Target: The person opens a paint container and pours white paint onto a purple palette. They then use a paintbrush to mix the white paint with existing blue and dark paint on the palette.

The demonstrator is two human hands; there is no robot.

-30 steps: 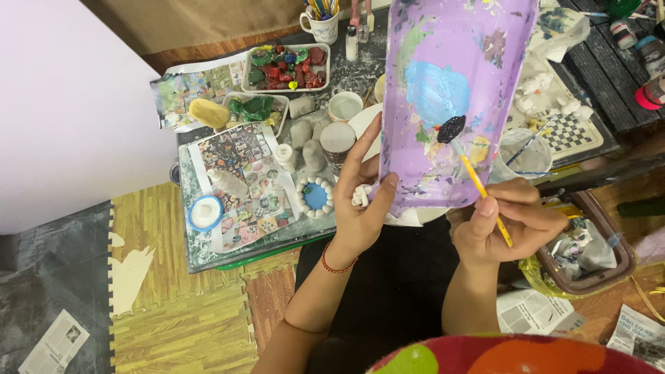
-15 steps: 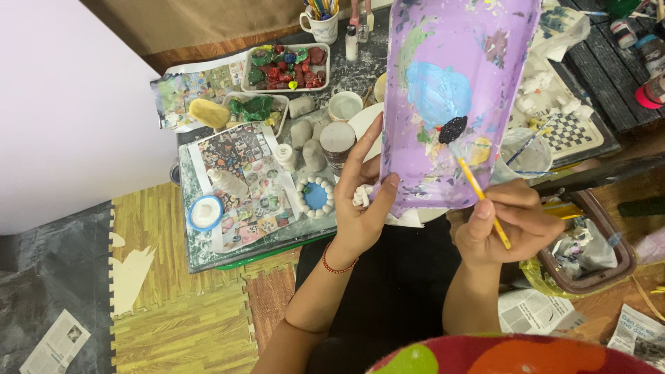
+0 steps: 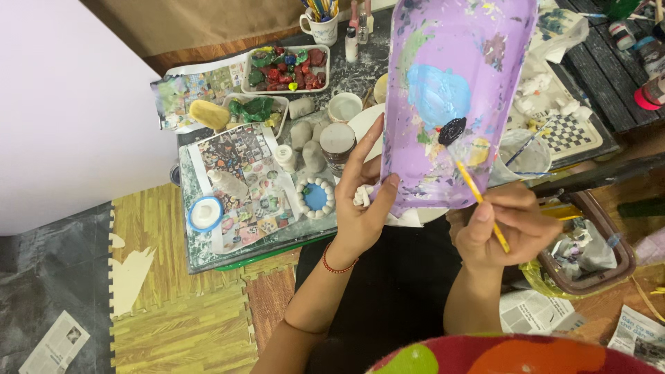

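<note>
Now left hand (image 3: 357, 208) fingers clamped on purple tray (image 3: 457, 90) edge; right hand (image 3: 509, 225) fingers pinch yellow brush (image 3: 478, 201), tip in black blob.

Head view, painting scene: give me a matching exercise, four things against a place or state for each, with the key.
Things:
1. purple tray
2. yellow-handled brush
3. mug of brushes
4. round blue dish with white beads

Places or states:
A. at the far edge of the table
B. in the right hand, tip on a dark paint blob
C. held up at its lower edge by the left hand
D. flat on the table, just left of the left hand

Pairs: 1-C, 2-B, 3-A, 4-D
</note>
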